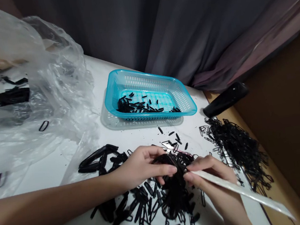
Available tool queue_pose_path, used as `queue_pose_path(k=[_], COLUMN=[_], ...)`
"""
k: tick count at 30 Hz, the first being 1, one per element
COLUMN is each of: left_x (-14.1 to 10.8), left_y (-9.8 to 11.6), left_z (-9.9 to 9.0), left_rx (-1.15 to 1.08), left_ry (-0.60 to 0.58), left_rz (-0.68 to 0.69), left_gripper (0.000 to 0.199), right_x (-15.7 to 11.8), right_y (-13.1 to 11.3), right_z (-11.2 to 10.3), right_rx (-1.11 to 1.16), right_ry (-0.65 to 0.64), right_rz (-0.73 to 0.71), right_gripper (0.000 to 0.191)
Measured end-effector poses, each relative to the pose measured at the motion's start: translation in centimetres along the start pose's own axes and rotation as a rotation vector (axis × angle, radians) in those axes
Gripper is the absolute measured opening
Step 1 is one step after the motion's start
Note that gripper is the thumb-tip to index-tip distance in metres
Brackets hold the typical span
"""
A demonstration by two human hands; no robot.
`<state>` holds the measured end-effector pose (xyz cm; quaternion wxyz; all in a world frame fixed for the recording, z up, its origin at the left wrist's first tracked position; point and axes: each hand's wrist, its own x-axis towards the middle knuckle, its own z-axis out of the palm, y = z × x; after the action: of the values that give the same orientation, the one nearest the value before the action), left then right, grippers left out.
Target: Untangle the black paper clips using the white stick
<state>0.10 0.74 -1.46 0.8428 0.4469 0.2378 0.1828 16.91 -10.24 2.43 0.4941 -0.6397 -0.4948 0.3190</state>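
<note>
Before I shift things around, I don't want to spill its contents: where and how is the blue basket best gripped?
Probably by the rim at both short ends of the blue basket, coming from left and right: the rim flares outward there, the gray curtain hangs behind the far side, and loose black pieces lie before the near one.

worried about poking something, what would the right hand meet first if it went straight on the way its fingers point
Most likely the black bunch held in the left hand, just ahead of the right hand. Depth is unclear in this single view, so the two may be touching.
</note>
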Motion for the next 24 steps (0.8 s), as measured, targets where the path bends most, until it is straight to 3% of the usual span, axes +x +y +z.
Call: queue_pose_path(k=[6,13,24], left_x=[-0.2,-0.1,-0.3], left_y=[0.4,0.3,0.2], left_z=[-0.1,0.0,0.0], left_rx=[-0.053,-0.132,-0.118], left_ry=[-0.027,-0.029,0.029], left_rz=[0.041,0.009,0.035], left_gripper=[0.026,0.033,0.024], right_x=[-0.1,-0.3,0.0], right_y=[-0.4,0.0,0.4], right_z=[0.1,0.9,-0.6], right_rx=[0.07,-0.055,-0.046], right_ry=[0.017,0.014,0.051], right_rz=[0.108,-0.024,0.026], right_gripper=[0.018,0.028,0.013])
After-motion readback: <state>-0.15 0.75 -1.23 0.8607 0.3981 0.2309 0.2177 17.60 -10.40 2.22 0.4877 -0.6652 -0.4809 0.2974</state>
